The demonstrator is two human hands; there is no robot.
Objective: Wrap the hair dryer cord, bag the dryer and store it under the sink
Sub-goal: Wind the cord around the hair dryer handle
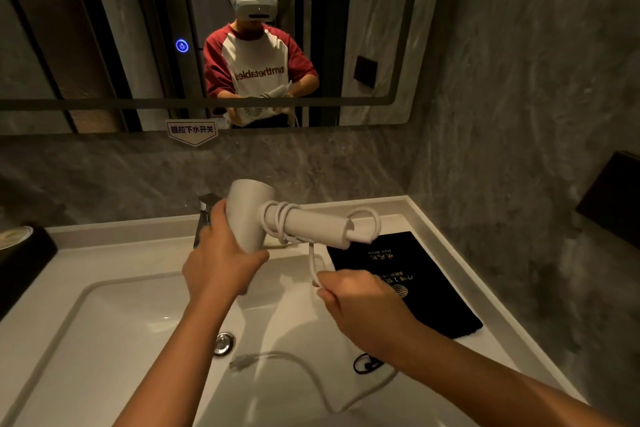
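Pale grey plastic hair dryer (273,218) is hanging in the air over the white rectangular ceramic sink (104,322), barrel pointing up and away, handle sticking out sideways to the right. Left hand (221,253) is gripping the barrel from below, fingers closed around it. White rubbery cord (280,218) is sitting in several loops around the handle close to the barrel, one more loose loop ringing the handle's far end. From there the cord is dropping down into the right hand (356,298), which is closed on it just below and right of the handle. The slack is trailing under the right forearm and curving across the basin, ending near the round chrome drain plug (224,343). Black cloth drawstring bag with gold print (415,284) is lying flat on the counter just right of the right hand, partly covered by it. Chrome faucet (204,218) is standing behind the left hand, mostly blocked. Wall mirror (104,28) above is reflecting the person.
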